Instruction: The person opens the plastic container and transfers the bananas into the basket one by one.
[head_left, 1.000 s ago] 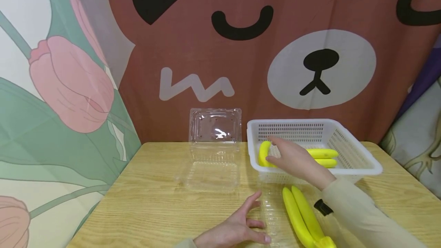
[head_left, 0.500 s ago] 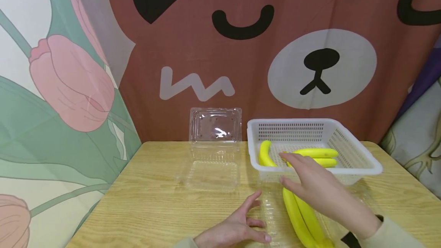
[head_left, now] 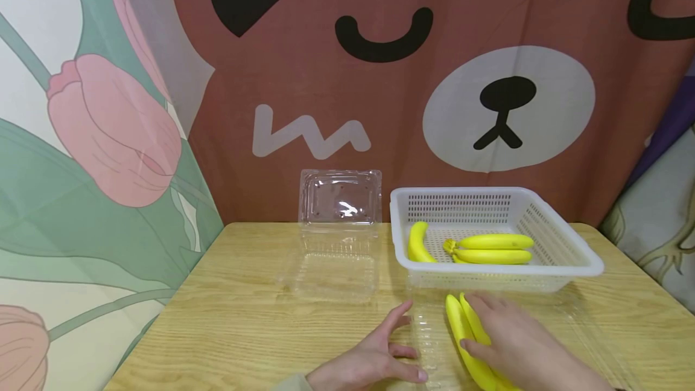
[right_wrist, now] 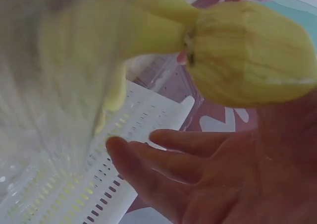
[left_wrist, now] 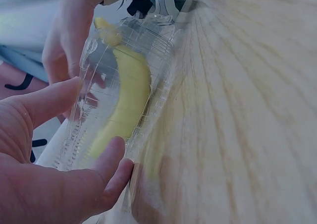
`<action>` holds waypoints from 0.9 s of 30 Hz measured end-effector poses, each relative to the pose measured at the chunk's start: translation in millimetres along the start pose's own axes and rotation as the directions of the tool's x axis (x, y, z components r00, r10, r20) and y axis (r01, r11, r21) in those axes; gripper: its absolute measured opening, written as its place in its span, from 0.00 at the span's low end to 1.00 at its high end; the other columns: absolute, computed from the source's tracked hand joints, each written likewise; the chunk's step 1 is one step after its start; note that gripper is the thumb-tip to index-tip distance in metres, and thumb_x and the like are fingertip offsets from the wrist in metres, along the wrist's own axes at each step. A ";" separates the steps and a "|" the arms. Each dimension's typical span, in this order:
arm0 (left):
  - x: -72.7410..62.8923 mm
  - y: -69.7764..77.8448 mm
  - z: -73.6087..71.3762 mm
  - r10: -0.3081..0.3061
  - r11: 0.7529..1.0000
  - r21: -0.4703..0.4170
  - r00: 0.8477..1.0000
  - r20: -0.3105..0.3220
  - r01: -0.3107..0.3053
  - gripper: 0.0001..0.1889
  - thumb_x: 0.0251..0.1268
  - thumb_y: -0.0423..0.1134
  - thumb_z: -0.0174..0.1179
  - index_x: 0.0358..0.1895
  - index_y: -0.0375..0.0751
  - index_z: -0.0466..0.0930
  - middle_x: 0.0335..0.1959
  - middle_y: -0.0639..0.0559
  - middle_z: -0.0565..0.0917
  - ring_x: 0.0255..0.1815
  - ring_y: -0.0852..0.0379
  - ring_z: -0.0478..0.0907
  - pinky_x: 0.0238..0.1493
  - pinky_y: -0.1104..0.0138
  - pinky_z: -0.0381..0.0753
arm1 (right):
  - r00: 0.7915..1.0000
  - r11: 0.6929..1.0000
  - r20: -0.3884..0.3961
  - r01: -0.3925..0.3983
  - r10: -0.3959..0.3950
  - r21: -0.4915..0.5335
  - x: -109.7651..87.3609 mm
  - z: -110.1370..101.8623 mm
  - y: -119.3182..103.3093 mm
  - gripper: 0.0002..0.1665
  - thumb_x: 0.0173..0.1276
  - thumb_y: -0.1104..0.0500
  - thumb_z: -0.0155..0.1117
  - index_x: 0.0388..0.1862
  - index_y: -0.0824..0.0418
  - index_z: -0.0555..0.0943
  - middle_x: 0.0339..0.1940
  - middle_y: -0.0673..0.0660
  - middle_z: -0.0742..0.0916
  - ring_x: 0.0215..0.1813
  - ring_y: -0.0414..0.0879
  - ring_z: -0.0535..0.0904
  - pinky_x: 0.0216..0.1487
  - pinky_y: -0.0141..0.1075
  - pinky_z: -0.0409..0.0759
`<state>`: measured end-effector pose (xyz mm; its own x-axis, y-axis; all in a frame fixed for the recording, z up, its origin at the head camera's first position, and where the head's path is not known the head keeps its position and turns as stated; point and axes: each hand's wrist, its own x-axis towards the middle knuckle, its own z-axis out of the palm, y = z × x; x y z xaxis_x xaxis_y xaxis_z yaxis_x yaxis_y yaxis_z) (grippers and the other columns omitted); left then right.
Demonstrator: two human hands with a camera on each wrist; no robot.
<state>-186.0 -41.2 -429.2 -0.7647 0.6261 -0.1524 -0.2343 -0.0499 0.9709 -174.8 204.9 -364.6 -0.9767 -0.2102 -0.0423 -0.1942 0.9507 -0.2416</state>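
A bunch of yellow bananas (head_left: 459, 332) lies in a clear plastic clamshell container (head_left: 428, 333) at the table's front. My left hand (head_left: 370, 355) touches the container's left side, thumb and fingers spread. In the left wrist view, the container wall (left_wrist: 89, 102) stands between that thumb and the fingertips (left_wrist: 115, 152). Over the bananas is my right hand (head_left: 516, 338), blurred, covering their right side. The right wrist view shows its fingers (right_wrist: 163, 159) extended below the thick banana stem (right_wrist: 250, 53), not curled round it.
Behind the container stands a white slotted basket (head_left: 564, 231). Inside it are a single banana (head_left: 418, 242) at the left and another banana bunch (head_left: 494, 249). A second clear clamshell (head_left: 339, 198) sits with its lid raised, left of the basket. A printed curtain (head_left: 304, 77) hangs behind the table.
My right hand has moved from the single banana in the basket back toward me, over the bananas in the front container. The left hand has stayed in place.
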 end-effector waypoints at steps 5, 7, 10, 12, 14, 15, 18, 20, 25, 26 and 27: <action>1.1 -0.1 -0.1 -0.008 1.000 -0.003 1.000 0.000 0.008 0.53 0.53 0.22 0.69 0.78 0.60 0.50 0.73 0.47 0.56 0.56 0.51 0.75 0.51 0.61 0.81 | 0.999 1.000 0.040 0.007 -0.007 0.004 -3.2 10.8 3.4 0.49 0.52 0.39 0.76 0.62 0.71 0.74 0.55 0.62 0.81 0.48 0.56 0.79 0.52 0.58 0.77; 0.9 0.1 -0.3 -0.010 1.000 -0.006 1.000 0.001 0.010 0.53 0.53 0.22 0.69 0.78 0.59 0.50 0.73 0.47 0.56 0.56 0.51 0.75 0.51 0.61 0.81 | 0.997 1.000 0.072 0.000 0.000 0.010 -2.7 13.6 3.7 0.50 0.50 0.39 0.77 0.62 0.72 0.74 0.53 0.61 0.82 0.44 0.52 0.79 0.50 0.55 0.78; 0.3 -0.1 -0.3 -0.005 1.000 -0.004 1.000 0.000 0.005 0.53 0.53 0.22 0.69 0.78 0.59 0.50 0.73 0.47 0.56 0.55 0.51 0.76 0.51 0.61 0.81 | 0.992 0.999 0.127 -0.016 0.012 0.029 -1.0 17.1 4.1 0.53 0.49 0.39 0.78 0.63 0.74 0.72 0.55 0.63 0.81 0.44 0.53 0.79 0.50 0.57 0.78; -0.2 -0.3 0.0 0.006 1.000 0.003 1.000 -0.001 -0.006 0.53 0.53 0.22 0.69 0.78 0.59 0.50 0.73 0.47 0.56 0.55 0.50 0.76 0.51 0.61 0.81 | 0.987 0.997 0.157 -0.041 0.031 0.059 -0.3 18.8 2.9 0.54 0.48 0.41 0.80 0.64 0.74 0.71 0.56 0.64 0.80 0.47 0.54 0.79 0.54 0.58 0.76; -0.5 -0.3 0.4 0.011 1.000 0.008 1.000 -0.003 -0.011 0.53 0.52 0.22 0.69 0.78 0.59 0.50 0.73 0.47 0.56 0.55 0.51 0.76 0.51 0.61 0.81 | 0.980 0.995 0.197 -0.053 0.034 0.088 -0.3 21.9 2.0 0.56 0.47 0.42 0.80 0.66 0.75 0.69 0.56 0.64 0.81 0.49 0.54 0.78 0.56 0.60 0.73; -0.7 -0.3 0.6 0.014 1.000 0.012 1.000 -0.005 -0.014 0.53 0.52 0.22 0.69 0.78 0.59 0.50 0.73 0.47 0.56 0.55 0.51 0.76 0.50 0.61 0.82 | 0.976 0.994 0.215 -0.053 0.031 0.095 -0.6 23.8 1.7 0.57 0.47 0.43 0.81 0.67 0.75 0.69 0.54 0.63 0.82 0.48 0.53 0.78 0.56 0.60 0.73; -1.0 0.1 1.0 0.010 1.000 0.025 1.000 -0.012 -0.010 0.53 0.52 0.22 0.69 0.77 0.60 0.51 0.73 0.47 0.57 0.55 0.51 0.76 0.50 0.61 0.82 | 0.971 0.997 0.238 -0.022 0.004 0.076 -1.3 28.2 -0.1 0.59 0.47 0.40 0.80 0.68 0.74 0.67 0.47 0.57 0.84 0.44 0.49 0.77 0.57 0.58 0.74; -1.1 0.5 0.9 0.005 1.000 0.028 1.000 -0.014 -0.004 0.53 0.52 0.23 0.70 0.77 0.61 0.51 0.73 0.47 0.57 0.55 0.51 0.76 0.50 0.61 0.82 | 0.974 0.998 0.220 0.042 -0.051 0.044 -2.1 30.8 0.7 0.61 0.47 0.37 0.78 0.69 0.74 0.67 0.41 0.53 0.84 0.41 0.48 0.78 0.55 0.57 0.75; -1.1 1.2 0.4 -0.009 1.000 0.011 1.000 -0.008 0.009 0.53 0.53 0.23 0.69 0.78 0.60 0.51 0.73 0.47 0.56 0.55 0.51 0.76 0.50 0.61 0.82 | 0.974 0.994 0.196 0.111 -0.113 0.019 -2.8 32.4 1.6 0.63 0.47 0.33 0.76 0.71 0.71 0.65 0.32 0.47 0.81 0.36 0.45 0.78 0.50 0.53 0.78; -0.8 1.4 0.4 -0.009 1.000 0.010 1.000 -0.008 0.009 0.52 0.53 0.23 0.69 0.78 0.59 0.51 0.73 0.47 0.56 0.55 0.51 0.76 0.50 0.61 0.82 | 0.974 0.994 0.198 0.107 -0.109 0.020 -2.9 32.5 1.4 0.63 0.47 0.34 0.77 0.71 0.71 0.65 0.30 0.46 0.81 0.35 0.44 0.77 0.49 0.52 0.79; -0.5 1.4 0.5 -0.008 1.000 0.009 1.000 -0.007 0.008 0.52 0.53 0.23 0.69 0.78 0.59 0.51 0.73 0.46 0.56 0.55 0.51 0.76 0.51 0.61 0.82 | 0.974 0.995 0.203 0.100 -0.103 0.025 -3.3 32.7 1.2 0.62 0.48 0.35 0.77 0.71 0.71 0.65 0.29 0.45 0.79 0.34 0.43 0.76 0.47 0.51 0.79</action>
<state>-185.6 -41.2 -427.6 -0.7670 0.6210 -0.1617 -0.2353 -0.0377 0.9712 -168.8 199.3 -396.5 -0.9124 -0.3493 -0.2133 -0.2889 0.9189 -0.2687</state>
